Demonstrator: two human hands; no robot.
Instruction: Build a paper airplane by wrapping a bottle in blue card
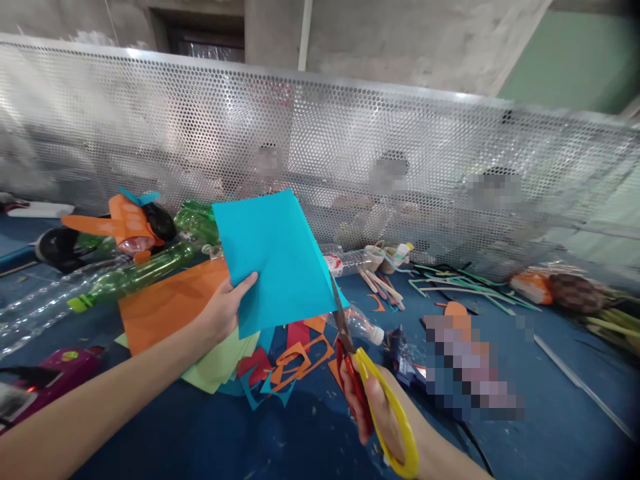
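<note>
My left hand (227, 303) pinches the lower left edge of a blue sheet of paper (267, 257), thumb on its front face. The sheet is folded or doubled, with a second layer showing along its right side. In my right hand (373, 393) is a pair of scissors (350, 343) with one red and one yellow handle. Its blades point up and meet the paper's lower right edge; whether they cut into it I cannot tell. Below the sheet lie orange paper scraps (300, 360), blue cut-outs (270, 393) and pale green paper (215, 367).
An orange sheet (165, 303) and green plastic bottles (135, 273) lie on the left, near an orange paper model (127, 223). A purple device (65, 377) sits at the lower left. Straws (465, 287) are at the right. A perforated metal panel (320, 133) stands behind, with people beyond it.
</note>
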